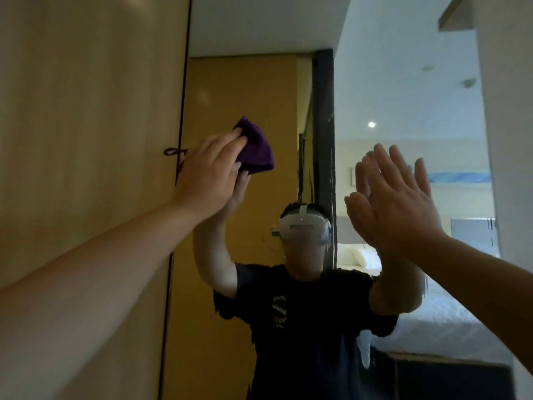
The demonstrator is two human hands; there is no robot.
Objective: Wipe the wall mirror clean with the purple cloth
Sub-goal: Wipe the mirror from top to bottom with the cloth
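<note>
The wall mirror (259, 90) fills the middle and right of the head view, its dark left edge running down beside a wooden panel. My left hand (207, 174) presses the bunched purple cloth (256, 148) against the glass near that left edge, at about head height. A thin loop of the cloth hangs out to the left of the hand. My right hand (403, 209) lies flat on the glass further right, fingers spread and pointing up, with nothing in it. Both hands' reflections meet them in the mirror.
A light wooden wall panel (86, 140) stands close on the left. The mirror reflects a person in a dark T-shirt wearing a white headset (302, 229), a wooden door, and a bed with white linen (450, 319). A pale wall (513, 140) borders the mirror's right side.
</note>
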